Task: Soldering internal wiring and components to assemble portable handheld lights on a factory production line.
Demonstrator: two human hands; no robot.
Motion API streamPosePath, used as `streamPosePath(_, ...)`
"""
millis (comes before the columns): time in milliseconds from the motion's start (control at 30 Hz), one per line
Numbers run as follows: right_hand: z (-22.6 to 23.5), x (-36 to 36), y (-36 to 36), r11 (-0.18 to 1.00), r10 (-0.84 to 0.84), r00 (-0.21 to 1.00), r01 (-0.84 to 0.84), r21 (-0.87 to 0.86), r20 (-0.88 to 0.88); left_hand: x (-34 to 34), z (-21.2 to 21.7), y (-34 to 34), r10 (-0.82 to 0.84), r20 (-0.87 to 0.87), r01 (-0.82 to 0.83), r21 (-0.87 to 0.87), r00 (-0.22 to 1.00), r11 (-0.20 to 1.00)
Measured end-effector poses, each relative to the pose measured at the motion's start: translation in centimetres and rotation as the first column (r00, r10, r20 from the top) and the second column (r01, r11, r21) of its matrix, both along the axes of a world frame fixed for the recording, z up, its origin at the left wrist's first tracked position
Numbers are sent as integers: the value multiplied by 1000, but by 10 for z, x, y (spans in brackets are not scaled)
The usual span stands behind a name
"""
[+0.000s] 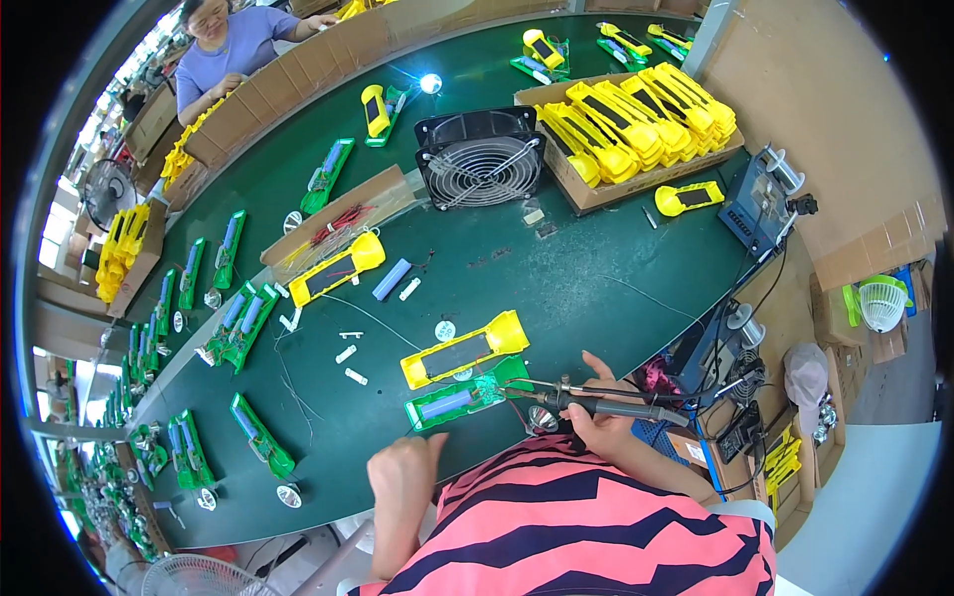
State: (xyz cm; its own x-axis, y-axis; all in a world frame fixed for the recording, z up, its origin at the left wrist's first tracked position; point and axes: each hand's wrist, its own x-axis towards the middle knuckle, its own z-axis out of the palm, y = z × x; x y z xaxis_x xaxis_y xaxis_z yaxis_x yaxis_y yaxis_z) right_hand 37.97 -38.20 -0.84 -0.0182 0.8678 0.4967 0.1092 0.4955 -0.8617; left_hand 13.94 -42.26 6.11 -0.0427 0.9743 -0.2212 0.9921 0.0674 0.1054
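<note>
My right hand (602, 419) is closed around the handle of a soldering iron (626, 408). Its tip points left, over a green circuit board (489, 387) in an open green lamp housing (415, 413). A blue battery cell (445, 404) lies inside that housing. Below its near edge, my left hand (402, 477) is curled, thumb pointing up at the edge; whether thumb and housing touch I cannot tell. What those fingers hold, if anything, is hidden. Beside my right hand sits a round reflector (543, 419). A yellow lamp cover (465, 352) with a dark panel lies just behind the housing.
A black fan (481, 164) stands at the back, next to a cardboard box (586, 202) of yellow covers. Soldering stations (760, 204) with wire spools line the right side. Several green housings (260, 437) fill the left. Another person (238, 48) sits beyond a cardboard divider.
</note>
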Motion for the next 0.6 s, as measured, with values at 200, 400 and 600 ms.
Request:
streamPosePath(200,-5,-4,2,999,33,999,-33,-25,13,0,-4,16,-185,88,97,598,979,796)
streamPosePath(400,-1,-1,2,999,24,998,-22,-39,51,22,-38,21,-420,293,172,607,859,776)
streamPosePath(600,-2,1,1,997,9,1000,-7,-81,23,27,-37,26,-436,221,243,578,873,779)
